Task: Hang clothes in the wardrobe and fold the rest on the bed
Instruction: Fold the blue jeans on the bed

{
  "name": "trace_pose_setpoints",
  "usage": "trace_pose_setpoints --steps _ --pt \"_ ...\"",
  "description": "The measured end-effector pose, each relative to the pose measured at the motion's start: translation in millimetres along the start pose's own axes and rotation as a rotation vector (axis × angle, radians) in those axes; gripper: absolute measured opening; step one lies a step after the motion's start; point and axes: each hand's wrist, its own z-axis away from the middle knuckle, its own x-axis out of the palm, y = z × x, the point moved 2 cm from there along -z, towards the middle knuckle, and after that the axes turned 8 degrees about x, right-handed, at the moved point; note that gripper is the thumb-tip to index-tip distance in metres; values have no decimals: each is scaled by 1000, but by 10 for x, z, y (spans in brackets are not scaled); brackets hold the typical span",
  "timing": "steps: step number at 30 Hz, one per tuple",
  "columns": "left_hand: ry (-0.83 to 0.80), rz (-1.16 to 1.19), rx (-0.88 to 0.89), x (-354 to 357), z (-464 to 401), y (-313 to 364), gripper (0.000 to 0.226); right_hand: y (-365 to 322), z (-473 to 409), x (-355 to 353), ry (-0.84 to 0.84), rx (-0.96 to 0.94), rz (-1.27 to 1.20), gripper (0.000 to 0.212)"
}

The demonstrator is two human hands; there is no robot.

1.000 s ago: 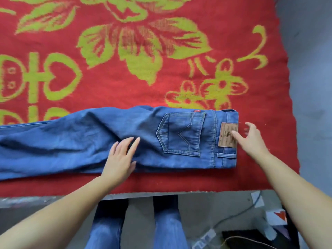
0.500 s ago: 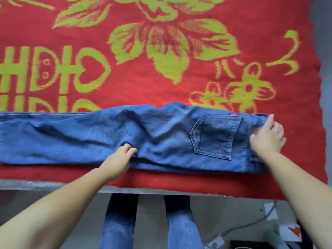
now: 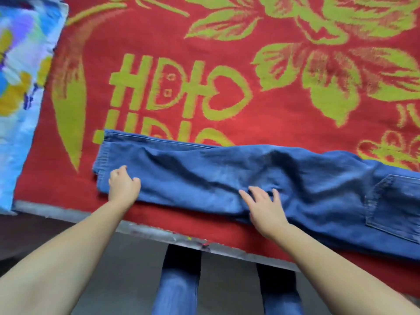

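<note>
The jeans [image 3: 227, 178] lie lengthwise along the near edge of the bed [image 3: 159, 233], running from the hem at lower left to the back pocket [image 3: 395, 210] at the right edge of the frame, where the waist is cut off from view. The left hand [image 3: 123, 185] sits on the hem end with its fingers curled into the denim, apparently gripping it. The right hand [image 3: 264, 206] lies flat at mid-leg, fingers spread and holding nothing.

Risks, as I judge them: the denim is rumpled between the hands, so folding the hem over now could trap those creases. The two legs look slightly offset at the hem, and a one-handed lift may pull them further apart. The jeans sit close to the bed edge and could slide off if dragged.

Count: one pair of jeans, one pocket in view, two hands, one red blanket [image 3: 295, 114], one multicoloured cloth [image 3: 20, 87] at upper left.
</note>
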Motion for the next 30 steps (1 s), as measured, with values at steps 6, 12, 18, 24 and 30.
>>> trace_pose_setpoints --steps 6,12,18,24,30 --pt "-114 118 -59 -223 -731 -644 63 -320 -284 -47 -35 184 187 50" --pt "-147 320 144 -369 -1089 -585 31 -553 -299 -166 -165 198 231 39" --pt "20 357 421 -727 -1535 -678 13 -835 -171 -96 -254 155 120 46" --pt "-208 247 94 -348 -1502 -942 51 -1083 -28 -11 -264 253 67 78" --pt "-4 508 311 -704 -1516 -976 18 -1315 -182 -100 -255 257 -118 94"
